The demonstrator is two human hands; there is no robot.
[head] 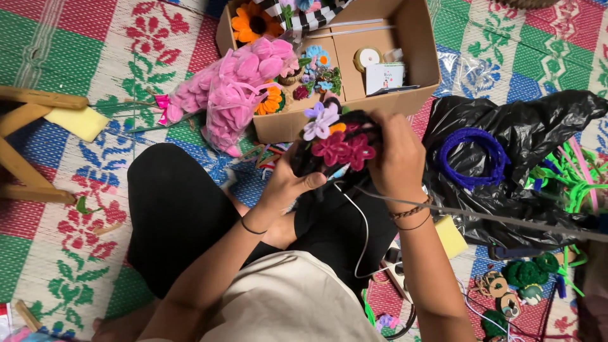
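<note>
1. Above the person's lap, over a patterned woven mat (76,209), both hands hold a dark bouquet of pipe-cleaner flowers (335,142); magenta blooms face the camera, with a lilac one at its upper left.
2. The left hand (288,183) cups the bouquet from below and the left, fingers curled round it, thumb lying along its lower edge.
3. The right hand (396,155) is closed over the bouquet's right side, fingers bent onto the dark wrap; braided bands circle that wrist.
4. Just beyond the hands stands an open cardboard box (421,50) holding small flowers, a spool and a card; an orange flower (253,22) sits in its far left corner.
5. A pink bundle of looped petals (237,88) leans against the box's left side.
6. To the right lies a black plastic bag (538,126) with a coil of blue pipe cleaners (472,155) on it; green pipe cleaners (563,180) spill past its right edge.
7. A yellow sponge (77,121) rests far left, beside wooden legs.
</note>
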